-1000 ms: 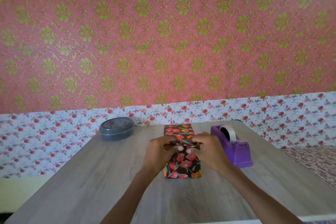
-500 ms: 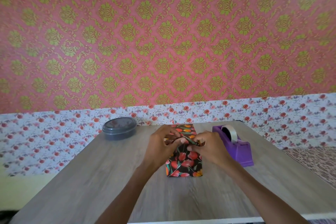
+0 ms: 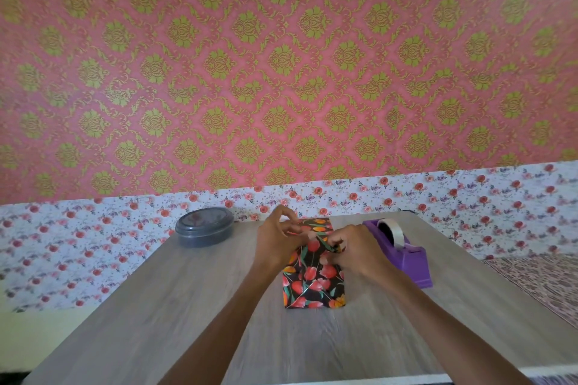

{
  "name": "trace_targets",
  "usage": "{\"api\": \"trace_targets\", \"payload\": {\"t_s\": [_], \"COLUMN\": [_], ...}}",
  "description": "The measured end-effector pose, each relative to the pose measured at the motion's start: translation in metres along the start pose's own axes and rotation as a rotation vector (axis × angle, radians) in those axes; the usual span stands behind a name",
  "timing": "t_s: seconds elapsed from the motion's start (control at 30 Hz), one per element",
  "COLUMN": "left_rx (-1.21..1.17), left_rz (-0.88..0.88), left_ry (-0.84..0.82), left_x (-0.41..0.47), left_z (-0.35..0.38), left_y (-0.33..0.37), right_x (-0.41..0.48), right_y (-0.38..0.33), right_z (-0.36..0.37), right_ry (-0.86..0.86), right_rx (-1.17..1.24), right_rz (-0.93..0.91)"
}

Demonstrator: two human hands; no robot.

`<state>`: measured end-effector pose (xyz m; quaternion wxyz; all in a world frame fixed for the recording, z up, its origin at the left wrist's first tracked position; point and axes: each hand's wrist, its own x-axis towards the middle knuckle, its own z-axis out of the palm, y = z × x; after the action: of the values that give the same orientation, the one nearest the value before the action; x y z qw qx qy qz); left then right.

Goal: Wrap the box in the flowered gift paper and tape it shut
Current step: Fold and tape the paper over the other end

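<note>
The box (image 3: 314, 281), covered in black paper with red and orange flowers, lies lengthwise in the middle of the wooden table (image 3: 175, 316). Its near end face shows folded paper. My left hand (image 3: 278, 239) rests on the box's top left side, its fingers curled at the paper's far part. My right hand (image 3: 352, 251) pinches a fold of the paper on the top right edge. The seam under both hands is hidden. A purple tape dispenser (image 3: 403, 251) with a clear roll stands right beside the box.
A round grey lidded container (image 3: 204, 226) sits at the table's far left. A flowered wall runs close behind the table. A patterned cloth (image 3: 544, 281) lies off the right edge. The table's front edge crosses the bottom of the view.
My left hand has slid toward the box's far end, uncovering more of the top. My right hand stays at the right edge, pinching the fold. The view has dipped slightly.
</note>
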<state>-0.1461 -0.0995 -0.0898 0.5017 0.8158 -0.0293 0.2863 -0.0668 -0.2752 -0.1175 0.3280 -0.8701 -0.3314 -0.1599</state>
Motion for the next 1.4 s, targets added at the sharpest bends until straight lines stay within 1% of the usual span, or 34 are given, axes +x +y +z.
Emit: {"api": "trace_targets", "payload": {"t_s": [0.17,0.3,0.4,0.47,0.53,0.57,0.63,0.73,0.8,0.9,1.0,1.17,1.3,1.4], "left_rx": [0.02,-0.003,-0.016,0.08,0.252,0.352,0.466,0.408,0.373,0.429,0.591,0.654,0.743,0.869], "left_rz": [0.042,0.026,0.044,0.043,0.042,0.052,0.074,0.105,0.145,0.251,0.436,0.611,0.874,0.979], "left_ry": [-0.009,-0.016,-0.016,-0.101,-0.196,-0.213,-0.181,-0.092,-0.05,-0.005,0.044,0.087,0.096,0.058], "left_x": [0.006,0.008,0.005,0.001,-0.005,-0.009,-0.014,-0.014,-0.012,-0.015,-0.019,-0.02,-0.023,-0.024], "left_z": [0.002,0.003,0.003,-0.001,-0.006,-0.007,-0.007,-0.004,-0.001,0.004,0.006,0.005,0.006,0.001], "left_y": [-0.001,-0.005,-0.006,-0.008,-0.013,-0.015,-0.019,-0.023,-0.028,-0.035,-0.044,-0.055,-0.069,-0.084], "right_x": [0.0,-0.002,0.0,0.001,0.001,0.001,0.001,-0.003,-0.009,-0.023,-0.032,-0.036,-0.04,-0.04], "right_y": [0.0,0.001,0.001,0.001,0.0,0.001,0.0,-0.001,-0.002,-0.002,0.001,0.006,0.021,0.027], "right_z": [-0.004,-0.01,-0.007,-0.003,-0.001,0.0,0.002,0.003,0.003,0.005,0.009,0.012,0.02,0.024], "right_ry": [-0.016,-0.073,-0.033,0.007,0.026,0.033,0.045,0.075,0.122,0.263,0.312,0.343,0.341,0.382], "right_rx": [0.07,0.094,0.087,0.062,0.042,0.037,0.021,-0.032,-0.092,-0.256,-0.334,-0.466,-0.588,-0.624], "right_rz": [0.039,-0.026,-0.016,0.004,0.02,0.019,0.017,-0.008,-0.089,-0.329,-0.477,-0.651,-0.739,-0.788]}}
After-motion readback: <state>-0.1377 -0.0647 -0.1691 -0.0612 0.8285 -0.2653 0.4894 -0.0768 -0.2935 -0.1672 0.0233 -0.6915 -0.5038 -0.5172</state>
